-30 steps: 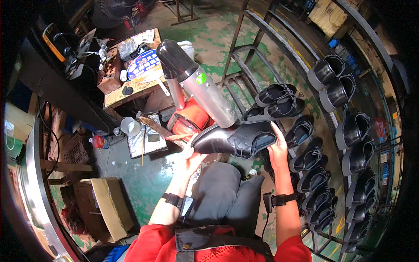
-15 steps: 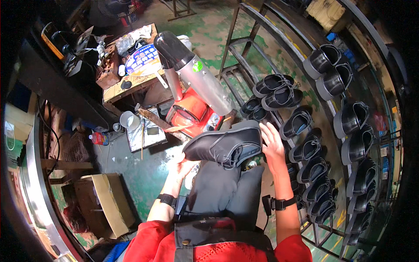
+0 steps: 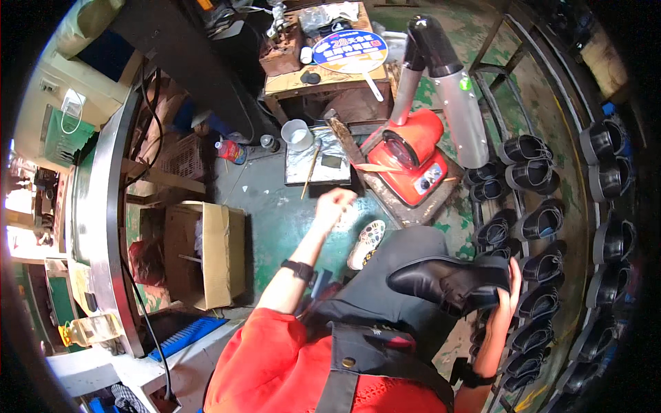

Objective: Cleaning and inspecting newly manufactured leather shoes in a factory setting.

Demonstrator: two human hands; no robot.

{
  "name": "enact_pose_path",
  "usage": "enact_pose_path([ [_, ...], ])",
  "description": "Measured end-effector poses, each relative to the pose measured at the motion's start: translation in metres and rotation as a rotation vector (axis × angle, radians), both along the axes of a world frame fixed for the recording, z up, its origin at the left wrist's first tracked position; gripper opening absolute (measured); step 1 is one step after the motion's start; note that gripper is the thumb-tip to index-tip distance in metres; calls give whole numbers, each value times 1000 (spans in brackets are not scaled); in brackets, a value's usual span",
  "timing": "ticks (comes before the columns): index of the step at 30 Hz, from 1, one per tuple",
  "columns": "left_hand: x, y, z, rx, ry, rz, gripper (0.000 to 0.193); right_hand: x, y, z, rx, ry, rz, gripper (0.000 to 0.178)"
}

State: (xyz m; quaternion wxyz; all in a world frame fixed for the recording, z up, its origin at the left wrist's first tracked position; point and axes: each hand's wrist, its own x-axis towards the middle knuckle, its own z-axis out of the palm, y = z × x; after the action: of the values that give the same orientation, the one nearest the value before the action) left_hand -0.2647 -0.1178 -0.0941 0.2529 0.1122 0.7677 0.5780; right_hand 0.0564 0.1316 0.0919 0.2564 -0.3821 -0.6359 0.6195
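Observation:
My right hand (image 3: 508, 296) grips a black leather lace-up shoe (image 3: 441, 281) at its heel end. The shoe lies over my lap, toe pointing left, its grey sole edge uppermost. My left hand (image 3: 335, 208) is off the shoe, stretched forward with curled fingers; nothing shows in it. Just beyond it is a foil-covered tray (image 3: 297, 180), across which rests a thin wooden-handled brush (image 3: 313, 165). A white plastic cup (image 3: 296, 135) stands at the tray's far left corner. A red heater-like machine (image 3: 416, 148) with a metal pipe (image 3: 463, 127) sits right of the tray.
Racks (image 3: 575, 227) with several black shoes run along my right. A wooden table (image 3: 275, 86) holding a round paper fan (image 3: 351, 52) stands ahead. Left are an open cardboard box (image 3: 224, 255), a bottle (image 3: 231, 151) and a metal-edged bench (image 3: 103, 199).
My left hand has let go of the shoe's toe and moved forward toward the tray. My right hand has lowered the shoe to my lap. The view has swung left.

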Motion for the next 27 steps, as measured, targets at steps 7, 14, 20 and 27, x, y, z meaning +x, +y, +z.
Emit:
enact_pose_path([
  [7,-98,-32,-75,-956,474,221,34,30,-20,-16,29,13,-94,71],
  [14,-118,-60,-73,-893,472,187,26,18,-29,-8,178,-67,-4,77],
  [20,-18,-104,-12,81,-116,394,22,16,-41,-8,120,47,61,81],
  [27,133,-13,168,353,315,-327,14,36,-75,-9,152,75,61,82],
])
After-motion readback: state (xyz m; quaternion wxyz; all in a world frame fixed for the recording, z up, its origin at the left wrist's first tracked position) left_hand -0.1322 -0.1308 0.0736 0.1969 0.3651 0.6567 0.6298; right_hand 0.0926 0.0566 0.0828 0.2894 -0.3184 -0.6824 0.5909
